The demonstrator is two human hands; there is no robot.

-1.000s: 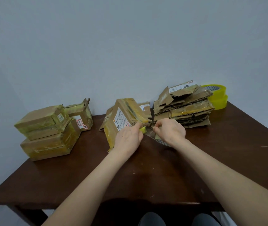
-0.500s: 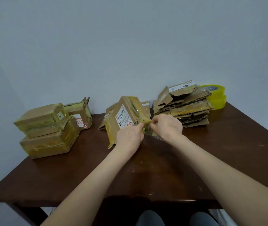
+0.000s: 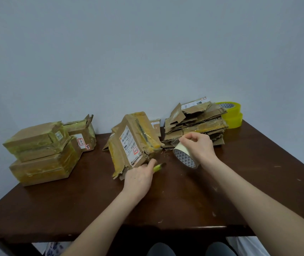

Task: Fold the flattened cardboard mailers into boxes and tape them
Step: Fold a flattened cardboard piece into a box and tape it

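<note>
1. At the middle of the bench (image 3: 166, 209), the fingers (image 3: 150, 163) of the left hand (image 3: 140, 179) are curled tight round a small yellow-green cutter (image 3: 159, 167). Its tip points to three o'clock.
2. At two o'clock from there, the right hand (image 3: 200, 149) holds a roll of tape (image 3: 184, 158) off the bench. Its fingers (image 3: 189, 140) are clamped on the roll, with thumb and forefinger pinched together at its top. I cannot tell whether they nip a loose tape end.
3. The box (image 3: 134, 143) being worked on stands tilted at twelve o'clock from the left hand, just beside it. It is folded and heavily taped, and its near edge is ragged, so it looks close to finished.
4. Done: three finished boxes (image 3: 40, 145) sit at nine o'clock. Two are stacked, and one stands behind with a flap up.
5. Left: a pile of flat mailers (image 3: 195, 124) lies at one o'clock. The layers overlap too much to count, but there are clearly several, so I judge that much of the task remains.
6. Other counts: one cutter, one roll in hand and two yellow rolls (image 3: 233, 115) stacked at the far right corner.
</note>
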